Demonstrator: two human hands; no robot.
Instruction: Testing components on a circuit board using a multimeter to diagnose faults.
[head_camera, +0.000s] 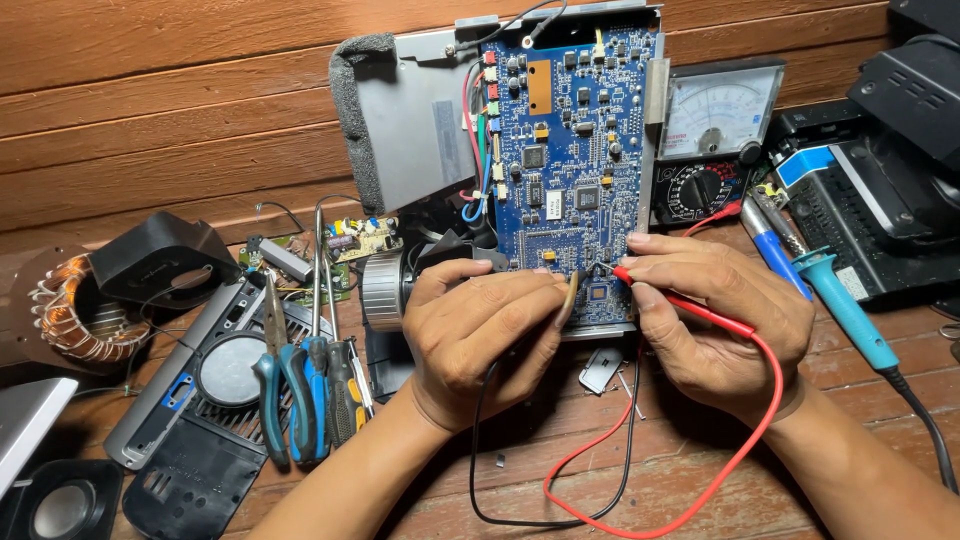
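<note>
two bare hands work at the bottom edge of a blue circuit board (570, 150) that lies in a grey metal tray (410, 130) on a brown wooden table (150, 110). the board is at 12 o'clock from the hands.

the right hand (715, 325) has its grip pinched tight on a red probe (670, 295). the metal tip of the probe touches the board near its bottom edge. a red wire (740, 450) loops from the probe down to 6 o'clock and curls back.

the left hand (480, 335) has its grip closed on a black probe, but the fingers hide nearly all of it. its fingertips sit just beside the red tip, at 9 o'clock from it. a black wire (478, 480) drops out under this hand to 6 o'clock.

at 1 o'clock from the hands stands a meter (715, 140) with a white face, a needle and a black dial. at 3 o'clock lies a blue soldering iron (845, 305) with a black cord, and beside it a blue pen-shaped tool (775, 250).

at 9 o'clock lie blue pliers (300, 385), teal pliers (268, 385) and a screwdriver (342, 375) on a grey and black plastic case (190, 400). further out at 9 o'clock sits a copper coil (75, 310). a small green board (355, 240) lies at 10 o'clock. a black speaker (60, 505) is at 8 o'clock.
</note>
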